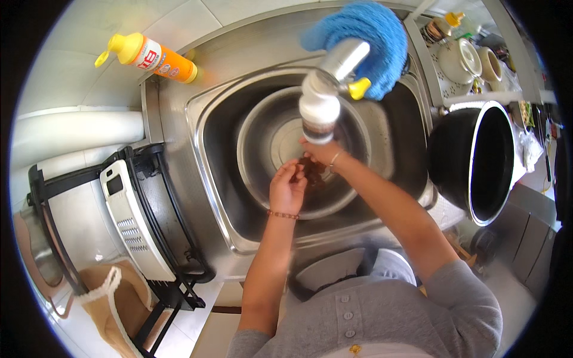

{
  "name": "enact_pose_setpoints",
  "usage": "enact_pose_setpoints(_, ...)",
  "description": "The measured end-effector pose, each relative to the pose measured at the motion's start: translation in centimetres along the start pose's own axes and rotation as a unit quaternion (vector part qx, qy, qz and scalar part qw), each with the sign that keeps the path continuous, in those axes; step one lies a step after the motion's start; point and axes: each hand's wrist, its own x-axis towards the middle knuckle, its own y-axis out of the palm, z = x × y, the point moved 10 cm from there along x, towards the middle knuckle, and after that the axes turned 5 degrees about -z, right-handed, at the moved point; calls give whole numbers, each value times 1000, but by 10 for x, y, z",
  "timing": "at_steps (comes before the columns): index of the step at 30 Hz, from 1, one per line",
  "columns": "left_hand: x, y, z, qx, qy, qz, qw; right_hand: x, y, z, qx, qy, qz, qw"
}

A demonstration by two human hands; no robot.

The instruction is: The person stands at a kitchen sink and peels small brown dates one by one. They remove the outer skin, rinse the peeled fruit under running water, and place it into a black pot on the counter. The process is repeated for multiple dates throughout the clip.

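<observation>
Over a round stainless steel basin (pixel 250 179), my left hand (pixel 287 185) has its fingers curled on a dark reddish-brown, wet-looking clump (pixel 315 172). My right hand (pixel 326 153) grips the upper part of the same clump, its fingers close to those of the left. What the clump is made of cannot be told. Part of my right hand is hidden under the white filter head (pixel 318 109) of the faucet (pixel 344 58), which has a yellow lever (pixel 359 88). No water stream shows clearly. The basin stands inside a steel sink (pixel 219 197).
A blue cloth (pixel 380 49) lies behind the faucet. An orange detergent bottle (pixel 163 60) with a yellow cap stands at the back left. To the left, a white grater (pixel 134 223) rests on a black rack (pixel 165 201). A black pot (pixel 452 161) borders the sink's right side, near a shelf of jars (pixel 459 60).
</observation>
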Motion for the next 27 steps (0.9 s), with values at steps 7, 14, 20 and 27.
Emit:
enact_pose_setpoints(7, 76, -40, -34, 192, 53, -124, 972, 85, -7, 13, -313, -130, -98, 936)
enact_pose_setpoints(14, 141, -66, -36, 677, 348, -112, 639, 78, 61, -52, -487, -230, 84, 838)
enact_pose_setpoints(20, 112, -21, -72, 751, 328, -108, 563, 82, -22, 0, -231, -16, -119, 965)
enact_pose_setpoints(27, 107, -35, -33, 724, 273, -86, 628, 55, -5, -17, -125, -58, -31, 990)
